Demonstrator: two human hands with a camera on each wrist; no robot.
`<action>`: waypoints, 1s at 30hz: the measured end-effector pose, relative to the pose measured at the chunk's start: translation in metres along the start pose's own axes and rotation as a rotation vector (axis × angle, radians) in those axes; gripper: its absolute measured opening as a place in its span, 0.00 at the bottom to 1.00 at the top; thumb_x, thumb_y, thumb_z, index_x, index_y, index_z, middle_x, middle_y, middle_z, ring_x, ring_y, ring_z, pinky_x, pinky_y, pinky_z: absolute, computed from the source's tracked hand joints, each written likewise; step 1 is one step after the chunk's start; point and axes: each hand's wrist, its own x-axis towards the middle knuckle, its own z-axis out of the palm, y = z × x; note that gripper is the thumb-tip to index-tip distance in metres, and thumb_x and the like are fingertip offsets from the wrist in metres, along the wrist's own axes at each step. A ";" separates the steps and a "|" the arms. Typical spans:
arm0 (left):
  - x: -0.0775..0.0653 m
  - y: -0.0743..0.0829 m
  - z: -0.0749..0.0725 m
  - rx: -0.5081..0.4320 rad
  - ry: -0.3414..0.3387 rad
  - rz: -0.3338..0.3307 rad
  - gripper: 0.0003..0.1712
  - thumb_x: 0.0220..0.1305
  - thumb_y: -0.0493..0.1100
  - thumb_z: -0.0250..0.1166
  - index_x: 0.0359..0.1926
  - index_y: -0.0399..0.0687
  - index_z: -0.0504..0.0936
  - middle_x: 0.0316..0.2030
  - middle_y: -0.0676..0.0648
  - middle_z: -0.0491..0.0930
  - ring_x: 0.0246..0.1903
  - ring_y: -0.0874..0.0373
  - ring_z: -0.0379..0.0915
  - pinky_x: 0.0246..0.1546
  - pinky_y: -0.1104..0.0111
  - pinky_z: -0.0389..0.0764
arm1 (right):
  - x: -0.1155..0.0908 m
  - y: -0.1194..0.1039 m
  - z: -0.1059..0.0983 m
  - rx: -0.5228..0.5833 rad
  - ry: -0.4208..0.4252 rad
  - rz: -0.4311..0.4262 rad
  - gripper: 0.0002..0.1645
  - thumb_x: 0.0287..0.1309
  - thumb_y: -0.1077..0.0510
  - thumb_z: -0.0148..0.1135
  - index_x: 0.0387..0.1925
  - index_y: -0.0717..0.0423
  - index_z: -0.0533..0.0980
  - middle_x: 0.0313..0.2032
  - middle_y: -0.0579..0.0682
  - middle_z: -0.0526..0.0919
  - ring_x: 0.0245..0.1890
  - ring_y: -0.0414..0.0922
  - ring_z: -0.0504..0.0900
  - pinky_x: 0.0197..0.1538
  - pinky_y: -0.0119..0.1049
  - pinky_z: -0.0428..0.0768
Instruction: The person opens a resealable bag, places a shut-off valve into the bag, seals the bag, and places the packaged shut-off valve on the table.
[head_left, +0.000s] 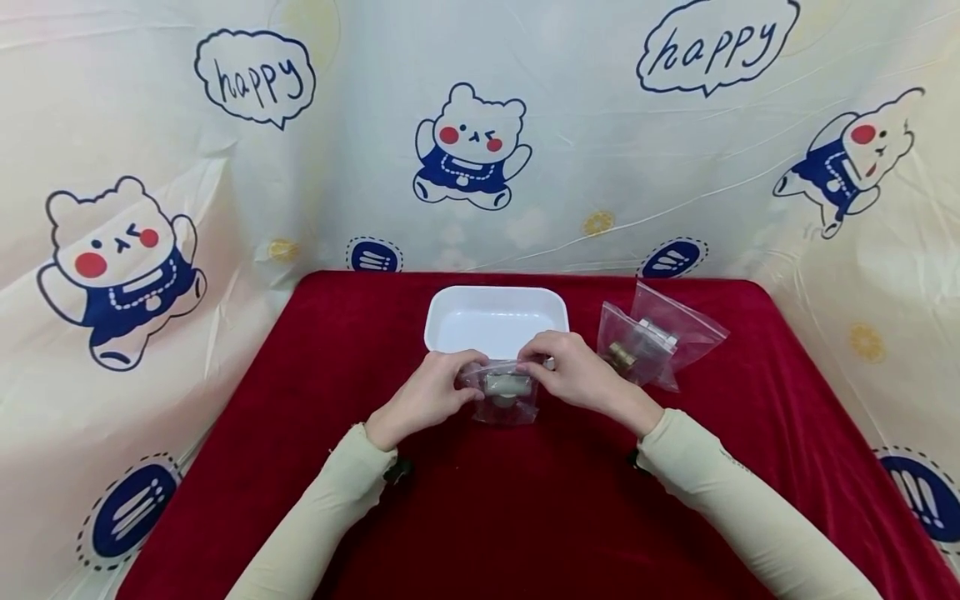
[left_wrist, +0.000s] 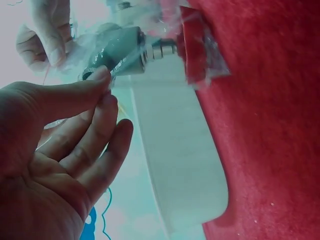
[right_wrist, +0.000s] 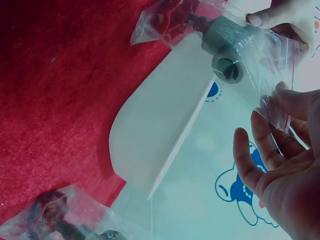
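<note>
A clear zip bag [head_left: 517,412] hangs between both hands, in front of the white tray. Inside it is a grey valve [right_wrist: 227,42] with an open pipe end, a metal stem and a red handwheel-like part [left_wrist: 192,47]. The left hand [head_left: 438,387] pinches one side of the bag between thumb and forefinger, with its other fingers loosely bent. At the opposite upper corner, near the red zip line, the right hand [head_left: 573,371] pinches the plastic. Both wrist views show the valve hanging lower in the bag, beyond the fingertips.
Behind the hands stands a white tray [head_left: 495,300] on the red cloth-covered table [head_left: 360,350]. To its right lie clear bags [head_left: 693,333] with a brass-coloured fitting [head_left: 620,357] and a silvery fitting [head_left: 658,333]. A printed curtain [head_left: 570,167] encloses the table's back and sides.
</note>
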 end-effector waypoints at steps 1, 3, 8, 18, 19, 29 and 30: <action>0.000 0.000 0.000 -0.007 -0.003 0.004 0.22 0.62 0.35 0.78 0.56 0.48 0.84 0.44 0.52 0.86 0.36 0.61 0.79 0.40 0.66 0.84 | 0.000 0.000 0.000 -0.002 0.003 -0.001 0.03 0.64 0.65 0.74 0.37 0.55 0.87 0.34 0.42 0.86 0.34 0.37 0.81 0.39 0.38 0.83; -0.001 0.001 0.000 -0.030 -0.011 0.012 0.23 0.63 0.34 0.77 0.58 0.47 0.83 0.47 0.51 0.85 0.40 0.60 0.80 0.45 0.62 0.85 | -0.001 0.000 0.000 0.000 0.011 -0.001 0.03 0.64 0.65 0.74 0.37 0.55 0.87 0.34 0.43 0.86 0.34 0.38 0.81 0.38 0.40 0.84; -0.003 -0.004 0.001 -0.074 -0.035 -0.011 0.24 0.63 0.35 0.76 0.60 0.48 0.82 0.50 0.52 0.84 0.43 0.59 0.80 0.49 0.60 0.85 | -0.002 0.001 0.001 0.016 0.025 0.007 0.03 0.64 0.65 0.74 0.37 0.55 0.87 0.34 0.43 0.86 0.34 0.38 0.82 0.39 0.43 0.85; -0.007 -0.022 0.015 0.018 -0.221 -0.122 0.27 0.53 0.38 0.85 0.52 0.42 0.83 0.34 0.48 0.83 0.25 0.62 0.74 0.28 0.67 0.78 | -0.002 -0.002 0.005 0.001 -0.002 0.042 0.04 0.64 0.64 0.73 0.38 0.53 0.87 0.34 0.42 0.86 0.35 0.37 0.81 0.42 0.41 0.85; -0.007 -0.023 0.018 0.027 -0.228 -0.125 0.26 0.52 0.38 0.85 0.51 0.42 0.83 0.33 0.48 0.82 0.24 0.61 0.73 0.28 0.66 0.77 | -0.002 -0.002 0.005 0.000 -0.003 0.043 0.03 0.64 0.64 0.74 0.38 0.53 0.87 0.34 0.42 0.86 0.35 0.37 0.81 0.42 0.41 0.85; -0.003 -0.029 0.032 0.122 -0.182 -0.121 0.26 0.52 0.38 0.85 0.51 0.40 0.84 0.41 0.48 0.83 0.33 0.58 0.75 0.37 0.63 0.79 | -0.001 -0.001 0.006 -0.012 -0.010 0.031 0.03 0.67 0.60 0.72 0.39 0.57 0.87 0.35 0.42 0.86 0.35 0.37 0.82 0.42 0.37 0.83; -0.003 -0.029 0.032 0.125 -0.181 -0.118 0.26 0.52 0.38 0.85 0.51 0.40 0.84 0.41 0.48 0.83 0.33 0.58 0.75 0.37 0.63 0.79 | -0.001 -0.002 0.007 -0.012 -0.008 0.029 0.03 0.68 0.60 0.72 0.38 0.57 0.87 0.35 0.42 0.86 0.35 0.37 0.82 0.42 0.37 0.83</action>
